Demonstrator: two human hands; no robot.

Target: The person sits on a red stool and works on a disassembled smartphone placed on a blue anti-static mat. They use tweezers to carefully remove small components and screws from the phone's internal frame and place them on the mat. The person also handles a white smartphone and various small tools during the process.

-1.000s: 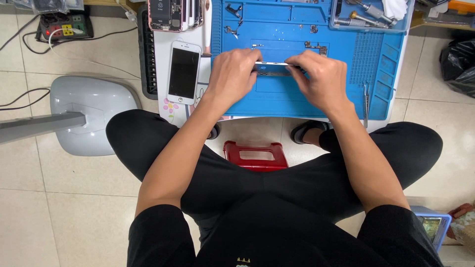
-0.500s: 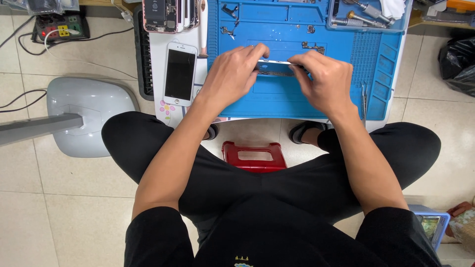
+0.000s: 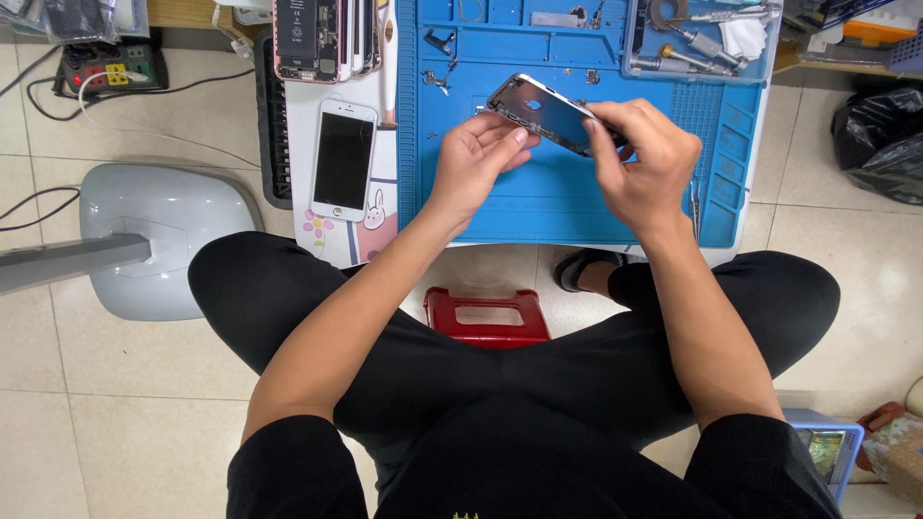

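- Left hand (image 3: 476, 159) & right hand (image 3: 642, 159) both grip a dark, silver-edged stripped phone housing (image 3: 543, 113), tilted, lifted just above the blue silicone repair mat (image 3: 567, 207).
- Left fingers pinch the housing's lower-left edge; right hand wraps its 3 o'clock end.
- Progress, judging by looks: housing is already gutted, no screen on it; small screws/parts (image 3: 437, 79) lie loose on the mat at 10 o'clock from the hands. Reassembly not yet done.
- White-faced phone w/ black screen (image 3: 343, 159) lies flat at 9 o'clock, off the mat.
- Red plastic stool (image 3: 487, 315) at 6 o'clock, between the knees.

Beige tiled floor (image 3: 115, 404), red stool (image 3: 486, 317), grey stand base (image 3: 163, 235).
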